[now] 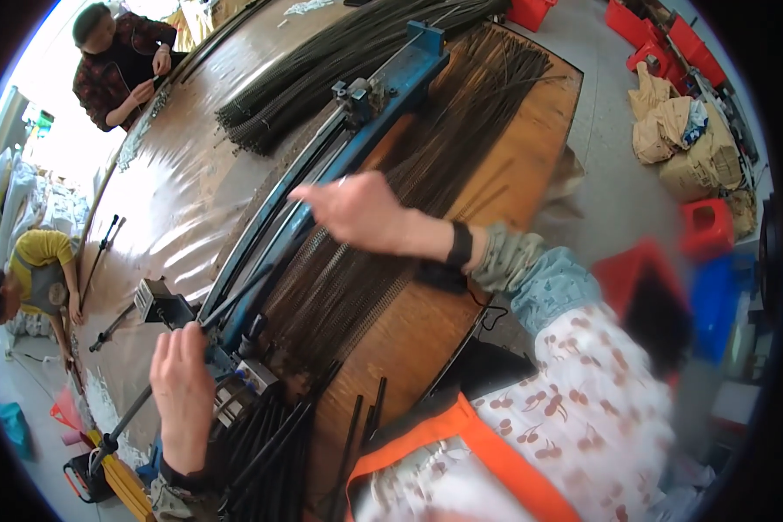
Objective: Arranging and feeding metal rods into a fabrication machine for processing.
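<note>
A long dark rod (130,412) slants up along the blue metal rail fixture (357,157). My left hand (181,383) is closed round it near the lower end of the fixture, its back toward me and its thumb hidden. My right hand (357,211) is over the rail, slightly blurred, with curled fingers and the thumb and forefinger reaching left. Anything between those fingertips is too small to make out. A metal clamp block (357,100) sits on the rail's upper part. Below the right hand lie many thin dark spiral-textured rods (348,283).
A thick bundle of dark rods (270,113) lies across the wooden table (513,130). Black tubes (270,444) gather by the near end. Two people, one in a dark top (117,65), one in yellow (48,252), work at the left. Red bins (705,224) and brown sacks (670,130) stand right.
</note>
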A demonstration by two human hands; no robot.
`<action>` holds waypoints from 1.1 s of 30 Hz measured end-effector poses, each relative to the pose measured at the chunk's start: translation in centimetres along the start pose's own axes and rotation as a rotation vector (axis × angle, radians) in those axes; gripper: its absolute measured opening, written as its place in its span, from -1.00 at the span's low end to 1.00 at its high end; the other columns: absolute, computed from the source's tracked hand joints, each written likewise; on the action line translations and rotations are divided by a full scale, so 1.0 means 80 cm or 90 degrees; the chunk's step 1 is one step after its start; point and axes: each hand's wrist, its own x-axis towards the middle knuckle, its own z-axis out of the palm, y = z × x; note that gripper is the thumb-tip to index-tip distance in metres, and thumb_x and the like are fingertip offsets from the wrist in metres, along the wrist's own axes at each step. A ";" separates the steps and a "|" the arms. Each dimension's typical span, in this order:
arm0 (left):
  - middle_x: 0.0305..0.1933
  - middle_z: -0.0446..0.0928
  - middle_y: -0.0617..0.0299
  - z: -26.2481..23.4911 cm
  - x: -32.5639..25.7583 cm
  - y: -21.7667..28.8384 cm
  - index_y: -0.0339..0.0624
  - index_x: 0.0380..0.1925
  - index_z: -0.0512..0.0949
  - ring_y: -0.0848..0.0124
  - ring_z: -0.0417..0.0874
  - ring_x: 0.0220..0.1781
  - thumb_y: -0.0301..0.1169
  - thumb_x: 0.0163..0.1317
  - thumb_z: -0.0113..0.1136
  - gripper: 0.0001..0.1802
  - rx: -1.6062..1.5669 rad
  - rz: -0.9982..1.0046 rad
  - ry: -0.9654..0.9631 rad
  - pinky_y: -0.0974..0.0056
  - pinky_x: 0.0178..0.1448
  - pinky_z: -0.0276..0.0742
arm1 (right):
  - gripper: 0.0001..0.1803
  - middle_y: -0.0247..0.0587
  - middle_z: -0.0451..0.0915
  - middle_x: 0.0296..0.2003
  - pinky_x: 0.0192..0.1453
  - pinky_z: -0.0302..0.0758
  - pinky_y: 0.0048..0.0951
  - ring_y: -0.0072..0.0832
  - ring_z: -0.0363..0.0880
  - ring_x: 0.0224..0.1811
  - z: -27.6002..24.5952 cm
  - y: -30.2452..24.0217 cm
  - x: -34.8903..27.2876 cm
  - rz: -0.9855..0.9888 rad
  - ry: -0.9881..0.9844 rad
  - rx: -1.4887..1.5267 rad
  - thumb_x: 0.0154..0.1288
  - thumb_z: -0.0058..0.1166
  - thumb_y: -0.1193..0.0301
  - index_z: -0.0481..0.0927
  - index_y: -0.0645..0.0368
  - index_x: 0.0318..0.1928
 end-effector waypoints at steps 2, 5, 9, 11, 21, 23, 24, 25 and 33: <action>-0.32 0.44 0.01 -0.001 -0.008 0.009 -0.27 -0.18 0.45 0.03 0.49 -0.26 -0.68 0.18 0.11 -0.79 -0.023 -0.030 -0.016 0.03 -0.20 0.46 | -0.48 -0.24 0.60 -0.56 -0.37 0.60 -0.35 -0.37 0.64 -0.51 0.000 -0.067 0.006 0.015 -0.009 0.101 0.30 0.25 0.35 0.51 0.09 0.26; -0.26 0.47 -0.02 -0.010 -0.052 -0.029 -0.23 0.06 0.52 0.00 0.55 -0.22 -0.61 0.27 0.16 -0.66 0.024 -0.106 0.064 -0.01 -0.17 0.47 | -0.38 -0.21 0.61 -0.51 -0.25 0.58 -0.33 -0.40 0.62 -0.38 -0.001 -0.050 0.009 -0.016 -0.005 0.304 0.30 0.31 0.24 0.45 0.08 0.32; -0.33 0.44 0.01 -0.027 -0.097 -0.040 -0.18 0.12 0.57 0.06 0.52 -0.30 -0.59 0.32 0.16 -0.63 0.053 -0.139 0.035 0.05 -0.24 0.44 | -0.67 -0.30 0.62 -0.38 -0.20 0.53 -0.37 -0.37 0.57 -0.28 0.000 -0.043 -0.011 0.063 -0.121 0.374 0.27 0.35 0.24 0.71 0.16 -0.04; -0.34 0.43 0.03 -0.030 -0.097 -0.026 -0.17 0.13 0.56 0.07 0.51 -0.31 -0.59 0.32 0.15 -0.63 0.054 -0.168 -0.023 0.07 -0.25 0.43 | -0.84 -0.36 0.61 -0.36 -0.19 0.50 -0.40 -0.38 0.54 -0.28 0.009 -0.070 0.001 0.092 -0.071 0.385 0.21 0.39 0.36 0.74 0.16 -0.27; -0.24 0.41 0.01 -0.029 -0.154 -0.034 -0.22 0.26 0.47 0.04 0.47 -0.17 -0.74 0.21 0.05 -0.42 0.033 -0.182 -0.013 0.02 -0.07 0.43 | -0.51 -0.38 0.44 -0.58 -0.50 0.43 -0.48 -0.54 0.42 -0.59 0.049 -0.053 -0.001 -0.089 0.062 0.225 0.14 0.40 0.18 0.71 -0.01 0.10; -0.26 0.43 0.01 -0.013 -0.137 -0.018 -0.22 0.25 0.48 0.05 0.48 -0.17 -0.75 0.15 0.06 -0.39 -0.009 -0.141 -0.024 0.03 -0.07 0.45 | -0.53 -0.41 0.38 -0.60 -0.52 0.40 -0.48 -0.58 0.38 -0.61 0.052 -0.107 0.007 -0.195 0.028 0.167 0.20 0.36 0.17 0.70 -0.05 0.13; -0.27 0.45 0.00 -0.008 -0.120 -0.004 -0.23 0.21 0.50 0.05 0.50 -0.17 -0.75 0.09 0.08 -0.39 -0.030 -0.122 -0.016 0.04 -0.06 0.48 | -0.54 -0.44 0.31 -0.61 -0.54 0.38 -0.48 -0.59 0.37 -0.60 0.065 -0.126 0.018 -0.260 0.066 0.190 0.24 0.34 0.20 0.68 -0.04 0.16; -0.27 0.47 -0.01 -0.004 -0.116 0.001 -0.23 0.15 0.53 0.05 0.53 -0.19 -0.74 0.12 0.09 -0.46 -0.049 -0.116 0.005 0.02 -0.09 0.48 | -0.48 -0.45 0.32 -0.59 -0.53 0.38 -0.48 -0.59 0.38 -0.57 0.072 -0.132 0.015 -0.233 0.081 0.234 0.26 0.32 0.22 0.63 -0.02 0.23; -0.25 0.63 -0.05 -0.089 -0.238 -0.138 -0.31 -0.02 0.60 0.17 0.64 -0.27 -0.46 0.48 0.12 -0.81 0.180 -0.335 0.317 0.22 -0.07 0.55 | -0.87 -0.11 0.69 -0.25 -0.11 0.59 -0.31 -0.21 0.69 -0.19 0.088 -0.040 0.018 0.038 -0.126 0.150 0.38 0.18 0.46 0.66 0.19 -0.11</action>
